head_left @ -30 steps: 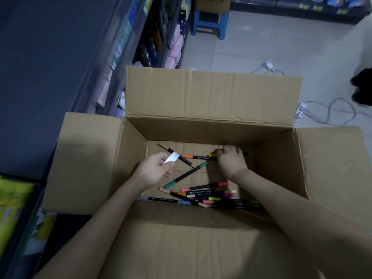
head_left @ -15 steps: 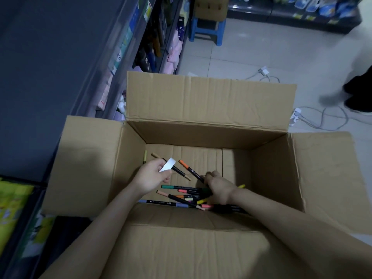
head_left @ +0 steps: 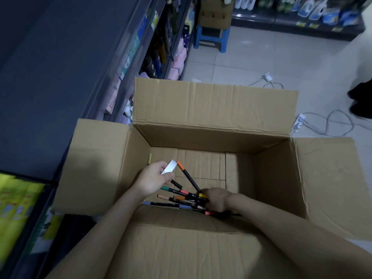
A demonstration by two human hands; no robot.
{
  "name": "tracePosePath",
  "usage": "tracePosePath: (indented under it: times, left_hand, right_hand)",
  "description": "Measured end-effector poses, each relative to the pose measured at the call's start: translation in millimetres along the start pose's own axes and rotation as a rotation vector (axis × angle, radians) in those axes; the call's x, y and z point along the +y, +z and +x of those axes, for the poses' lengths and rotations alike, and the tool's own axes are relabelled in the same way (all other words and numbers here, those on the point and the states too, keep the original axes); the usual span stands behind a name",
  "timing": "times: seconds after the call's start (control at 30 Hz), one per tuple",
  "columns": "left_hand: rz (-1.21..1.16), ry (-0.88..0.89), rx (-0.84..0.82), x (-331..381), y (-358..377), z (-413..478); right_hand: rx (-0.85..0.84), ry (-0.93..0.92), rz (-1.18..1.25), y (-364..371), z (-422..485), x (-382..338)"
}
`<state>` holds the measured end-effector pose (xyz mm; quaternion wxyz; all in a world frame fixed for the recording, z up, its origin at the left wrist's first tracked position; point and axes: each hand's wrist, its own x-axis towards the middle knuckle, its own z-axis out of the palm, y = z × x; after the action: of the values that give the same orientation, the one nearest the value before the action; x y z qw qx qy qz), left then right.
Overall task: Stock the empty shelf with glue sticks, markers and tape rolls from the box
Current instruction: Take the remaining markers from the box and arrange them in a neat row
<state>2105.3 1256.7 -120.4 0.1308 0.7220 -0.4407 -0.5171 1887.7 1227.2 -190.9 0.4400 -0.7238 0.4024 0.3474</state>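
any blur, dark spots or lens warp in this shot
Head view: dim overall, shelf at left nearly black; soft shadow on the left flap of the box; markers fairly sharp; yellow packs at lower left smeared; edges bend from the wide lens.

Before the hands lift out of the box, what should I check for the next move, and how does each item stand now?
1. Grip of the right hand on the marker bundle: ok, its fingers curl round the fanned markers' near ends.
2. Is the left hand free to help: not ok, it pinches a white strip.
3. No marker missed: not ok, a yellow marker lies alone by the left wall.
4. Flaps of the box open, way out clear: ok.
5. Glue sticks or tape rolls inside: cannot tell, the near flap hides part of the floor.
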Motion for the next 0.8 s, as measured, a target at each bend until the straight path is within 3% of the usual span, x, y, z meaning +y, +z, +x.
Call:
tracePosePath:
  times: [0.13, 0.3, 0.47, 0.67, 0.8]
  left_hand:
    - [-0.020, 0.009, 0.020, 4, -2, -5]
    - [0.017, 0.050, 0.067, 13, -5, -19]
    - [0.051, 0.114, 0.151, 26, -17, -44]
    - [0.014, 0.131, 0.302, 24, -33, -78]
    - [-0.058, 0.143, 0.404, 27, -40, -104]
  right_hand:
    - [0.027, -0.014, 0.000, -6, -6, 1]
    - [0.184, -0.022, 0.108, -30, -27, -5]
    - [0.231, -0.087, 0.704, -56, -62, -21]
    - [0.360, -0.218, 1.008, -72, -95, -65]
    - [0.379, -0.358, 1.071, -72, -112, -96]
